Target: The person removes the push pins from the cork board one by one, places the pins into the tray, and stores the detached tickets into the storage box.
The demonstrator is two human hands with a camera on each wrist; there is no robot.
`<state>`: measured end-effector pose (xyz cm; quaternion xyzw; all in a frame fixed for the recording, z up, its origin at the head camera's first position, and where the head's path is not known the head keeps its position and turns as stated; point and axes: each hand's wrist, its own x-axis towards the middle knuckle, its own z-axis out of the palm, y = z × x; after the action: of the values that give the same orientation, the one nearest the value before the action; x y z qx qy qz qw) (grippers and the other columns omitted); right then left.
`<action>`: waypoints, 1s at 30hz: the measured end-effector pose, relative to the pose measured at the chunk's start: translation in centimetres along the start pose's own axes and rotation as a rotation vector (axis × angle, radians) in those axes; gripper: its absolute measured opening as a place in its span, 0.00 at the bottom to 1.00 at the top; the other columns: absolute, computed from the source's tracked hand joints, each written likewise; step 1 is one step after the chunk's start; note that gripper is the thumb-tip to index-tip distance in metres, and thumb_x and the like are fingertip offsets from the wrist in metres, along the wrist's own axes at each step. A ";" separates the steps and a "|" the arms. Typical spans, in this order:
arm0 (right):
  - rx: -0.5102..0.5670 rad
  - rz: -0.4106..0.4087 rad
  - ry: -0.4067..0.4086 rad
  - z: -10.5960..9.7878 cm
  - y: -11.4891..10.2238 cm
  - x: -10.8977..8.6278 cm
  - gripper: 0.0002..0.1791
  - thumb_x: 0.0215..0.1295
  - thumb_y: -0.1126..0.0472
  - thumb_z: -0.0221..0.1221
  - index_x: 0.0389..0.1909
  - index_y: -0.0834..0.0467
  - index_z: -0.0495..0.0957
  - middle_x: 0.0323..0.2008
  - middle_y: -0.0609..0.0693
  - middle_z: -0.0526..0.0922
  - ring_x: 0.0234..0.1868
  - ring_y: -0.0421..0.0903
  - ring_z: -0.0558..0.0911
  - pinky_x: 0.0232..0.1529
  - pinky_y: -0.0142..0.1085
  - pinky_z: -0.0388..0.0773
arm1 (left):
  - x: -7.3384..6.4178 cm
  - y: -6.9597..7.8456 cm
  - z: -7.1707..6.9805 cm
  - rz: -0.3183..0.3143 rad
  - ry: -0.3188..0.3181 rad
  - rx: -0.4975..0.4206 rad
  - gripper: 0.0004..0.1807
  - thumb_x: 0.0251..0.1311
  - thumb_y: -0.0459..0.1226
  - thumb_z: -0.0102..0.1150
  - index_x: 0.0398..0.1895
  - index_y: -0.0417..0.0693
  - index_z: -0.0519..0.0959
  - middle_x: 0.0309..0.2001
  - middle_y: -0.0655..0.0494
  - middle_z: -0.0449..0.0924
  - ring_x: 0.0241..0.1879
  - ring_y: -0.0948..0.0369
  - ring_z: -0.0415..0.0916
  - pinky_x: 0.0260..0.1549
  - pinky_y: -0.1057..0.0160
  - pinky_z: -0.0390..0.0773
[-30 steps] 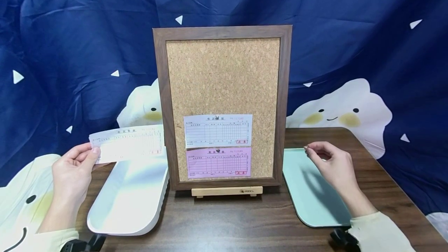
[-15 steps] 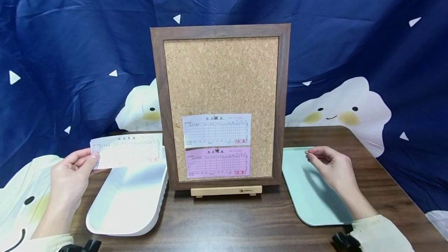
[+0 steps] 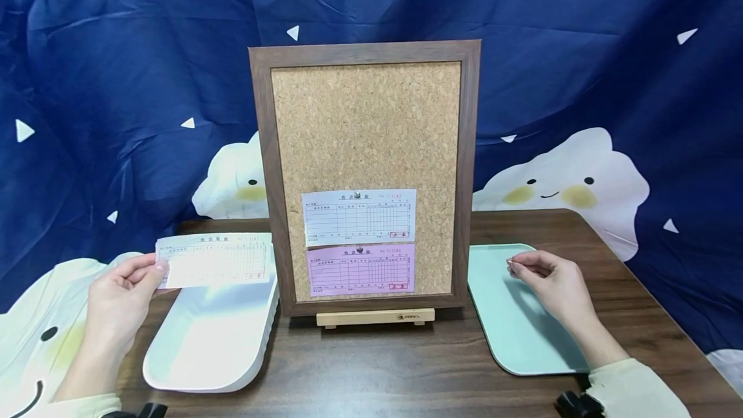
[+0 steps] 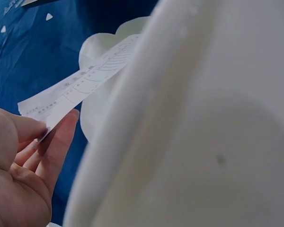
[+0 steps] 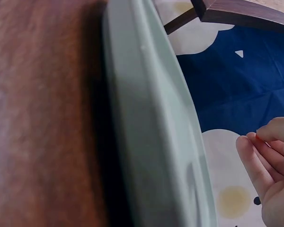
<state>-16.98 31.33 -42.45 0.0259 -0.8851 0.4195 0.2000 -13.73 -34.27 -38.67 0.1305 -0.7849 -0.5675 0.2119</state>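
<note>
My left hand (image 3: 118, 305) pinches a white receipt slip (image 3: 215, 262) by its left end, thumb on the front. The slip spans the far part of the white tray (image 3: 200, 344), its right end close to the board's frame. In the left wrist view, the slip (image 4: 85, 78) tilts up from thumb and fingers. My right hand (image 3: 557, 289) is over the pale green tray (image 3: 522, 340), thumb and fingertips together on a tiny shiny pushpin (image 3: 510, 268), mostly hidden. A framed corkboard (image 3: 366, 128) carries a white receipt (image 3: 360, 218) above a pink receipt (image 3: 362, 271), each with a silver pin at its top.
The corkboard leans on a small wooden easel (image 3: 375, 317) on the brown table (image 3: 371, 366), between the two trays. Behind hangs a dark blue cloth (image 3: 174, 50) with cloud faces and white triangles.
My left hand has lowered the receipt slip toward the white tray. The right hand has sunk slightly with its fingertips still pinched. The receipts on the board stay put.
</note>
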 end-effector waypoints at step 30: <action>0.215 0.172 -0.114 -0.1 2.1 -0.4 0.17 0.74 0.64 0.68 0.53 0.75 0.85 0.36 0.34 0.93 0.38 0.24 0.88 0.41 0.21 0.84 | 0.0 -1.6 0.2 0.009 -0.163 0.209 0.21 0.79 0.37 0.60 0.61 0.25 0.78 0.31 0.89 0.82 0.34 0.85 0.80 0.34 0.80 0.81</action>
<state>-17.03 32.69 -44.14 -0.0050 -0.8440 0.5251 0.1090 -13.87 -34.64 -40.19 0.1017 -0.8550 -0.4904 0.1351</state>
